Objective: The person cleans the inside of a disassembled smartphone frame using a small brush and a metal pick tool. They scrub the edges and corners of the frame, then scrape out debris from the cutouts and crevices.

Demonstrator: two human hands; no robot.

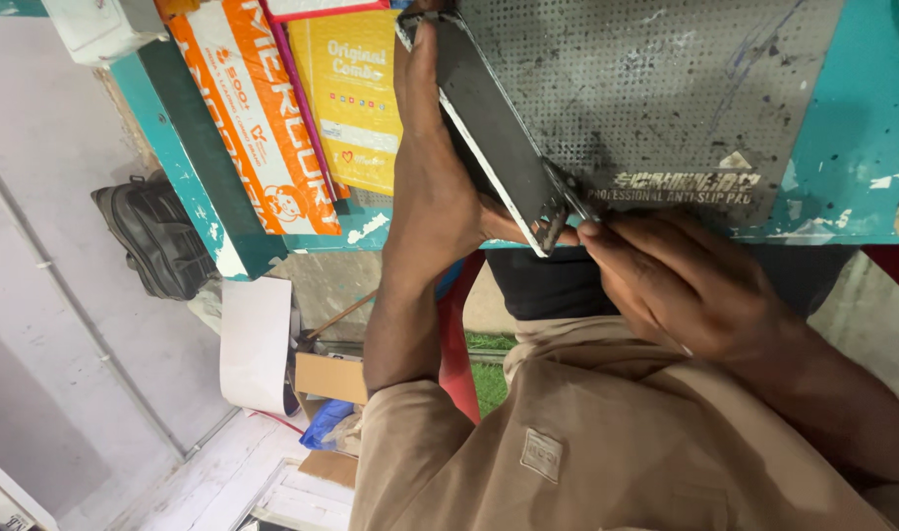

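Both hands work at the near edge of the turquoise tabletop [843,147]. On the left, the left hand [435,187] is wrapped around a flat dark slab, a phone-like device [489,128] stood on its long edge with a pale rim along one side; the fingers reach up toward twelve o'clock along its back, and the thumb lies under its lower end. That device runs aslant from eleven o'clock down to five o'clock, its lower corner just over the tabletop's edge. At that corner the right hand [686,285] comes in from four o'clock, fingertips pinched tight on a thin dark tool [568,202] whose tip touches the device's lower end; the tool is too small to name more closely.

Behind the device lies a grey perforated anti-slip mat [656,88], smeared and worn, covering much of the tabletop. At ten o'clock stand an orange-and-white packet [258,118] and a yellow box [356,98]. A black bag [154,236] rests on the floor at nine o'clock, with white paper [256,344] and a cardboard box [329,379] nearer seven o'clock.
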